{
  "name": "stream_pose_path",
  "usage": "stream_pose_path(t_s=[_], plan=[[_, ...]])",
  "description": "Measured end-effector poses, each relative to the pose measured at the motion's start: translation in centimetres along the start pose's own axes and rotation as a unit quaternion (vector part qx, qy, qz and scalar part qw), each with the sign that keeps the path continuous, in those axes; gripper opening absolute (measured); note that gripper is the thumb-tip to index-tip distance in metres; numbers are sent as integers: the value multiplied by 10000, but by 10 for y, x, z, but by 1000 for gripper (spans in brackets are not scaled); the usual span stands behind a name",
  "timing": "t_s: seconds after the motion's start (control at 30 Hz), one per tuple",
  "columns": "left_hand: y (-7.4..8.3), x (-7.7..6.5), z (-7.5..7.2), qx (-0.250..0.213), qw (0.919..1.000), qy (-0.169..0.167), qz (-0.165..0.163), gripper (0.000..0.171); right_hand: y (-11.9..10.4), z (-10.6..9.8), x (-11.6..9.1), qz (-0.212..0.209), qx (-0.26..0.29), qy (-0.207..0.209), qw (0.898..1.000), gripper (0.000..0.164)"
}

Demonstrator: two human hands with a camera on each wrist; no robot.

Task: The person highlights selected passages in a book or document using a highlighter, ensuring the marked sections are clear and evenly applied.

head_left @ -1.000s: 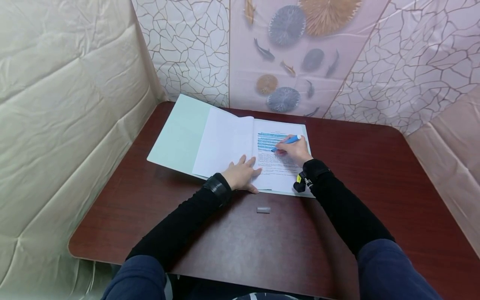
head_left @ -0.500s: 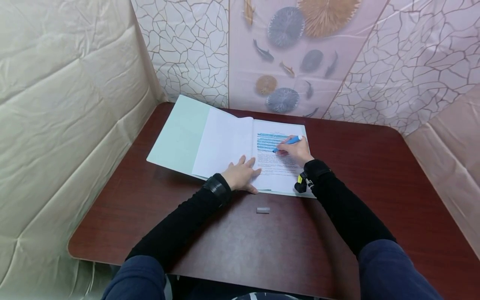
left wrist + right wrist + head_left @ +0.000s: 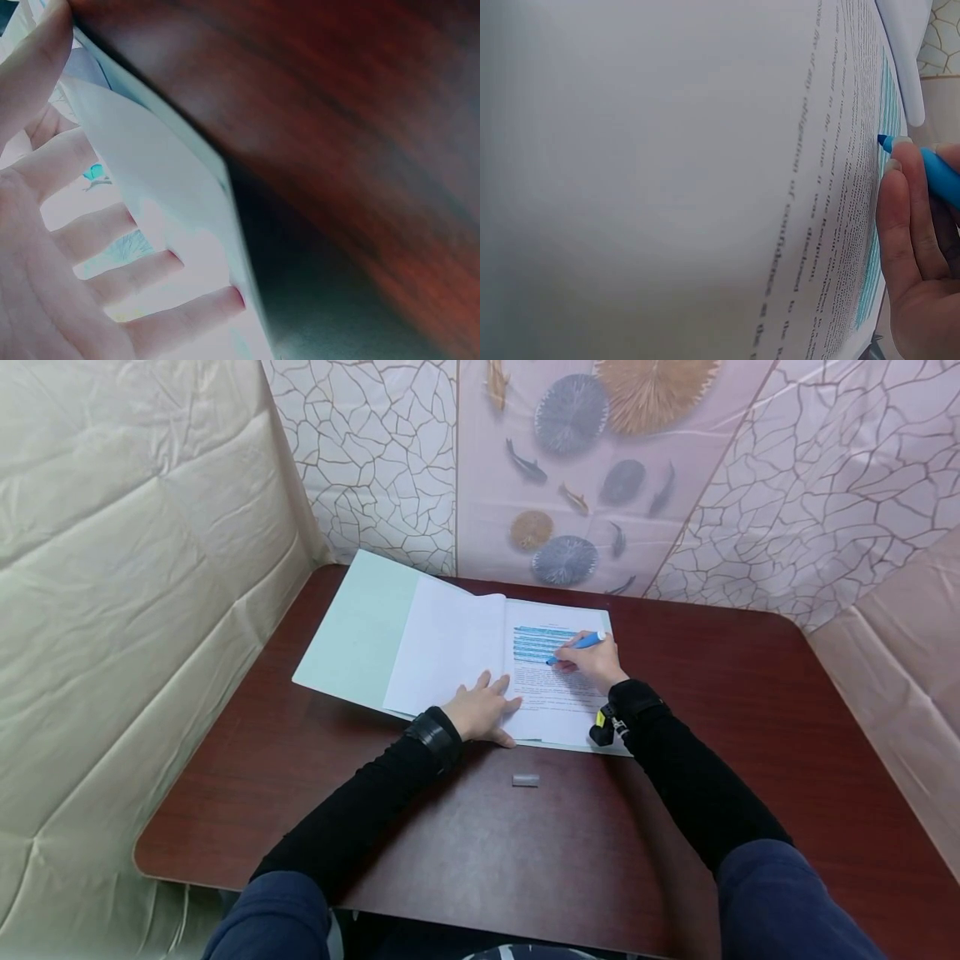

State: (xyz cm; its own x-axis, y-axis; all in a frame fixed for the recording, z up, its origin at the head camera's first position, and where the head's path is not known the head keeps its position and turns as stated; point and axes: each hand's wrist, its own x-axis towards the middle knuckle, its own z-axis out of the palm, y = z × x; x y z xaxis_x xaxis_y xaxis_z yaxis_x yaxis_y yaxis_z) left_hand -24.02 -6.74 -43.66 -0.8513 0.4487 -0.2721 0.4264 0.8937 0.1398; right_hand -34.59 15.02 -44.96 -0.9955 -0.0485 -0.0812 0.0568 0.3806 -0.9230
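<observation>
On the far middle of the dark reddish-brown, wood-look table [image 3: 750, 735], we see a pale green, stiff-covered folder [image 3: 352, 631] lying open, with a blank white sheet [image 3: 446, 652] turned to its left side and a white page of black print [image 3: 551, 722] on its right. The right hand [image 3: 596, 662] pinches a slim, bright blue highlighter pen [image 3: 588, 641] between curled fingers and thumb, its tip at the near edge of a block of blue stripes [image 3: 531, 643]. Compared with a second ago, we find that tip slightly farther right along its line, while the left hand [image 3: 480, 706] stays put: fingers spread and nearly straight, gripping nothing, they rest across the fold with the thumb toward the folder's near edge. We judge this as slow progress on the lowest stripe, with the upper lines already coloured and the printed lines nearer us unmarked. Nearer us, well apart from both hands, a small grey cylinder [image 3: 526, 781], perhaps the pen's cap, lies unmoved on the tabletop.
</observation>
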Motion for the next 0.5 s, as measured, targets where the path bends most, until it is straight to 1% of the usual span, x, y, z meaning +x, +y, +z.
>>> stream_pose_path(t_s=[0.3,0.37,0.5], plan=[[0,-1,-1,9,10000,-22,2,79,1,-3,-3,40,43,-9,10000,17],[0,-2,-1,21,10000,-27,4,79,1,-4,-3,17,23,-53,10000,18],[1,-2,-1,18,10000,-31,-2,79,2,-5,-2,17,44,-9,10000,20]])
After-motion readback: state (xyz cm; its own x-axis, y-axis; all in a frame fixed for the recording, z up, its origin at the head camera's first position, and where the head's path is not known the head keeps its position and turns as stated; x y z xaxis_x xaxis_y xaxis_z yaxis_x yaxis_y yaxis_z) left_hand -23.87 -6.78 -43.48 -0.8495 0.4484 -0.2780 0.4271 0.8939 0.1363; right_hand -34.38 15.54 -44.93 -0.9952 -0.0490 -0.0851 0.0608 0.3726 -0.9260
